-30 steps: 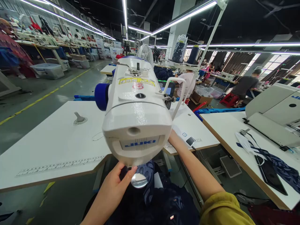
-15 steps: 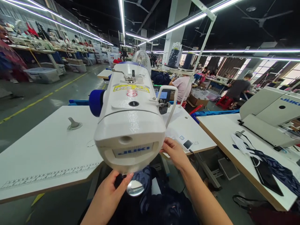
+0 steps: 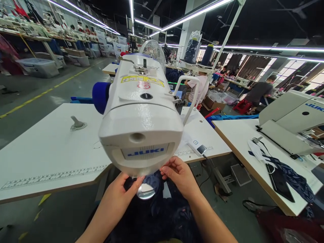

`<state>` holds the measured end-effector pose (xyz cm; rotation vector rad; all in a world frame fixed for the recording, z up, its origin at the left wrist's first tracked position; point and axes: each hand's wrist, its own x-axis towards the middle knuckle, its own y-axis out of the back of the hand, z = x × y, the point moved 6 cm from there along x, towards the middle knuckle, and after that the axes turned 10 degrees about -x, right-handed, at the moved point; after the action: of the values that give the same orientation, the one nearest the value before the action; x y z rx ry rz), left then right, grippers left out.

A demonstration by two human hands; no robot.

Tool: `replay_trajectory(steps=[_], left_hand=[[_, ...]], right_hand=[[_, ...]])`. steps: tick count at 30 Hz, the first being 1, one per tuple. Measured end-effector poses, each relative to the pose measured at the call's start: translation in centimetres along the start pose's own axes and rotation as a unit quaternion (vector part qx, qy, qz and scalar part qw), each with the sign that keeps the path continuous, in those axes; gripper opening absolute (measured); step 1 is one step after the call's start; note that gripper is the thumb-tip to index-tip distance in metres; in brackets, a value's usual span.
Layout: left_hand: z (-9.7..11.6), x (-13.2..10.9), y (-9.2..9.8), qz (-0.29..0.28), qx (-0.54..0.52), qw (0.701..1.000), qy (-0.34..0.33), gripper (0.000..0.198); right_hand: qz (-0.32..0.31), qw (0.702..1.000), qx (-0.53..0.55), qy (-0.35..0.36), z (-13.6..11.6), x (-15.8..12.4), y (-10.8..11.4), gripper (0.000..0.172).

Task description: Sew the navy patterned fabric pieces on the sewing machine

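A white JUKI sewing machine (image 3: 141,114) fills the middle of the view, its end face toward me. Under it lies dark navy fabric (image 3: 162,216) with a shiny round metal part (image 3: 146,191) showing. My left hand (image 3: 121,195) reaches under the machine's end, thumb beside that metal part, fingers curled on the fabric. My right hand (image 3: 178,175) is at the lower right corner of the machine, fingers bent and pinched together right under its edge; what they hold is hidden.
The white table (image 3: 45,148) spreads to the left with a printed ruler strip. A second JUKI machine (image 3: 291,118) stands on the table at right, with a dark tablet (image 3: 279,182) and patterned cloth. Other people work farther back.
My right hand has come back from beside the machine on the table and down to its lower front edge, close to my left hand. The left hand has stayed put.
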<state>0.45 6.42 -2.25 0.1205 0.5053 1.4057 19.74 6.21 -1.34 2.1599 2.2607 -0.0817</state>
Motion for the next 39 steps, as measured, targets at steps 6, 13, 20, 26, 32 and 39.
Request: replay_trajectory(steps=[6, 13, 20, 26, 32, 39], left_hand=[[0.3, -0.1, 0.2, 0.005, 0.058, 0.998, -0.018, 0.06], [-0.1, -0.1, -0.1, -0.012, -0.003, 0.999, -0.041, 0.05], [0.3, 0.0, -0.3, -0.002, -0.025, 0.997, -0.074, 0.043], [0.6, -0.1, -0.3, -0.003, -0.018, 0.996, -0.093, 0.041], [0.7, 0.1, -0.3, 0.006, 0.004, 0.996, -0.086, 0.041], [1.2, -0.2, -0.3, 0.01, -0.015, 0.995, -0.096, 0.039]], right_hand=[[0.022, 0.991, -0.116, 0.061, -0.1, -1.0, 0.2, 0.011], [0.013, 0.892, -0.346, 0.29, -3.2, -2.6, -1.1, 0.013], [0.015, 0.854, -0.398, 0.335, -3.4, -2.1, -2.3, 0.013], [0.024, 0.893, -0.362, 0.265, -2.5, -1.5, -1.6, 0.007], [0.049, 0.835, -0.427, 0.342, -3.0, -2.2, -2.1, 0.011], [0.066, 0.789, -0.472, 0.389, -3.1, -2.1, -3.0, 0.015]])
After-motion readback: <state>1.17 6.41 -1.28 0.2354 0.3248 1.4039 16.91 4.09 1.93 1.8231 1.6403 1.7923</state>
